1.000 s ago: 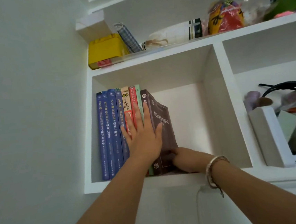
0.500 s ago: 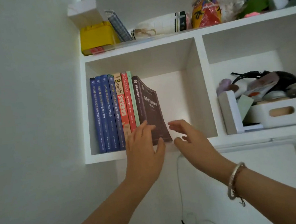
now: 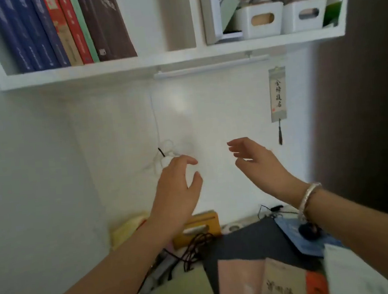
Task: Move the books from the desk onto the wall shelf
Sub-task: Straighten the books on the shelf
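A row of books (image 3: 58,29) stands in the left bay of the white wall shelf (image 3: 109,66): several blue spines, then tan, red, green and a dark brown one leaning at the right end. Below, several books lie flat on the desk: a pink one (image 3: 239,282), a tan one (image 3: 284,282), a pale green one (image 3: 185,287) and a blue one (image 3: 306,238). My left hand (image 3: 178,193) and my right hand (image 3: 258,162) hang in mid-air between shelf and desk, fingers relaxed, both holding nothing.
White storage boxes (image 3: 280,17) and clutter fill the shelf's right bay. A light bar (image 3: 211,68) runs under the shelf, a hanging scroll (image 3: 277,93) is on the wall. A yellow tissue box (image 3: 200,226), cables (image 3: 195,248) and a dark mat (image 3: 247,243) sit on the desk.
Both hands have left the dark brown book and dropped from the shelf toward the desk. The view has tilted down, bringing the desk and its books into sight.
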Tool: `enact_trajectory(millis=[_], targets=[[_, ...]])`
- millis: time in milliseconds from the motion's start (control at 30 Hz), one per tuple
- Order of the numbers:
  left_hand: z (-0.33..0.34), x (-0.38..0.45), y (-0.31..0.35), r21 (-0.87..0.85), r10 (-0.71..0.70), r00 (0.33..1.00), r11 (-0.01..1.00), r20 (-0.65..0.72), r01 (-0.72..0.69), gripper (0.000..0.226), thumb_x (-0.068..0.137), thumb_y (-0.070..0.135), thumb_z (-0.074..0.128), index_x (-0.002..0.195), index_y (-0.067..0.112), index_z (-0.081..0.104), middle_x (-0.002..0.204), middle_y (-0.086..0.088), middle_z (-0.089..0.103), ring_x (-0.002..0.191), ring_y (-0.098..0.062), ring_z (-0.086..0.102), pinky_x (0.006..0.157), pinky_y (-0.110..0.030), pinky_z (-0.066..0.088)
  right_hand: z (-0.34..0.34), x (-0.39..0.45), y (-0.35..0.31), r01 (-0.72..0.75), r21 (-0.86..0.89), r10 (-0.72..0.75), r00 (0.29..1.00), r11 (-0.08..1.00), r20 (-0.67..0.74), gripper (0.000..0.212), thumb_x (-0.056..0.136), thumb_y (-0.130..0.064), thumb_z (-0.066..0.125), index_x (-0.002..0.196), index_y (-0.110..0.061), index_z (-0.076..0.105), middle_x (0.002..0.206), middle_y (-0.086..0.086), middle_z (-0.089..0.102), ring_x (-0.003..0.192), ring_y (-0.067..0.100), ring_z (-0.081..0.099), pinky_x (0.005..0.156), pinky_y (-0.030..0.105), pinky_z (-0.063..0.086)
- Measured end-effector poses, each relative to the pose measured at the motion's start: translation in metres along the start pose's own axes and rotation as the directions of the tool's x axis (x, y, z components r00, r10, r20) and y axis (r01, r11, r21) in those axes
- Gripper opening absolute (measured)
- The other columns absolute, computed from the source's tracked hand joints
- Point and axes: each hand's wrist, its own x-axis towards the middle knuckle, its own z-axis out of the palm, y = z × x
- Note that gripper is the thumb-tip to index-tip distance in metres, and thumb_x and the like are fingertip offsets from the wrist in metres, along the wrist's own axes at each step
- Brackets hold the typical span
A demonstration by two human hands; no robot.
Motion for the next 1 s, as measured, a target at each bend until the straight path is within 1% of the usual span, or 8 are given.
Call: enact_trajectory(millis=[133, 233, 333, 433, 533, 700, 900, 1000], targets=[[0.056, -0.043, -0.024, -0.079, -0.15, 0.977, 0.983, 0.154, 0.163, 0.018, 0.093, 0.019, 0.051, 0.11, 0.024, 0.054, 0.116, 0.008, 0.055, 0.104, -0.005, 0.048, 0.087, -0.024, 0.04, 0.005, -0.044, 0.063, -0.218, -0.068, 0.221, 0.974, 0.974, 0.042, 0.037, 0.091, -0.007, 0.047, 0.126, -0.017, 0.053, 0.126, -0.002, 0.057, 0.116, 0.015, 0.054, 0.096, 0.026, 0.041], [0.1, -0.072, -0.045, -0.107, -0.279, 0.913, 0.941, 0.299, 0.322, 0.016, 0.092, 0.016, 0.054, 0.105, 0.024, 0.05, 0.11, 0.003, 0.059, 0.1, -0.01, 0.056, 0.084, -0.024, 0.046, 0.014, -0.073, 0.113, -0.386, -0.12, 0.397, 0.913, 0.915, 0.091, 0.039, 0.09, -0.008, 0.048, 0.128, -0.015, 0.052, 0.13, 0.004, 0.055, 0.118, 0.018, 0.053, 0.094, 0.029, 0.043], [0.14, -0.098, -0.067, -0.053, -0.384, 0.815, 0.892, 0.433, 0.449, 0.02, 0.091, 0.02, 0.055, 0.111, 0.018, 0.051, 0.115, 0.0, 0.058, 0.104, -0.015, 0.055, 0.088, -0.028, 0.044, 0.023, -0.098, 0.164, -0.542, -0.218, 0.578, 0.8, 0.811, 0.161, 0.042, 0.091, -0.011, 0.051, 0.133, -0.014, 0.047, 0.134, 0.008, 0.052, 0.108, 0.014, 0.05, 0.087, 0.027, 0.043], [0.177, -0.113, -0.083, 0.066, -0.5, 0.676, 0.827, 0.542, 0.558, 0.029, 0.091, 0.02, 0.055, 0.118, 0.012, 0.05, 0.115, -0.006, 0.058, 0.1, -0.022, 0.056, 0.076, -0.027, 0.039, 0.029, -0.116, 0.203, -0.649, -0.324, 0.723, 0.656, 0.688, 0.219, 0.047, 0.091, -0.018, 0.052, 0.136, -0.016, 0.04, 0.135, 0.01, 0.051, 0.103, 0.018, 0.054, 0.088, 0.031, 0.047], [0.215, -0.126, -0.094, 0.148, -0.579, 0.532, 0.75, 0.617, 0.645, 0.038, 0.09, 0.027, 0.056, 0.123, 0.01, 0.047, 0.117, -0.006, 0.058, 0.097, -0.022, 0.055, 0.072, -0.024, 0.035, 0.034, -0.123, 0.229, -0.68, -0.418, 0.797, 0.54, 0.603, 0.27, 0.052, 0.093, -0.02, 0.051, 0.141, -0.014, 0.032, 0.132, 0.011, 0.054, 0.091, 0.018, 0.055, 0.077, 0.026, 0.046], [0.269, -0.145, -0.11, 0.235, -0.602, 0.305, 0.653, 0.738, 0.72, 0.051, 0.086, 0.034, 0.06, 0.126, 0.006, 0.043, 0.125, -0.006, 0.056, 0.114, -0.024, 0.055, 0.086, -0.026, 0.042, 0.041, -0.129, 0.266, -0.685, -0.495, 0.845, 0.431, 0.534, 0.316, 0.063, 0.092, -0.024, 0.05, 0.148, -0.015, 0.022, 0.121, 0.008, 0.059, 0.095, 0.02, 0.059, 0.076, 0.028, 0.047], [0.311, -0.159, -0.135, 0.328, -0.645, 0.206, 0.606, 0.736, 0.725, 0.084, 0.057, 0.06, 0.061, 0.127, 0.013, 0.052, 0.127, -0.008, 0.057, 0.115, -0.027, 0.057, 0.1, -0.04, 0.047, 0.047, -0.125, 0.286, -0.694, -0.536, 0.872, 0.31, 0.48, 0.379, 0.068, 0.093, -0.025, 0.05, 0.151, -0.017, 0.016, 0.134, 0.006, 0.055, 0.113, 0.023, 0.058, 0.094, 0.031, 0.048], [0.317, -0.164, -0.136, 0.288, -0.627, 0.2, 0.587, 0.753, 0.757, 0.083, 0.053, 0.064, 0.058, 0.125, 0.023, 0.059, 0.13, -0.008, 0.056, 0.116, -0.028, 0.057, 0.102, -0.04, 0.046, 0.049, -0.123, 0.288, -0.694, -0.544, 0.876, 0.294, 0.471, 0.383, 0.064, 0.092, -0.022, 0.051, 0.148, -0.015, 0.021, 0.135, 0.007, 0.054, 0.117, 0.023, 0.055, 0.094, 0.03, 0.045]])
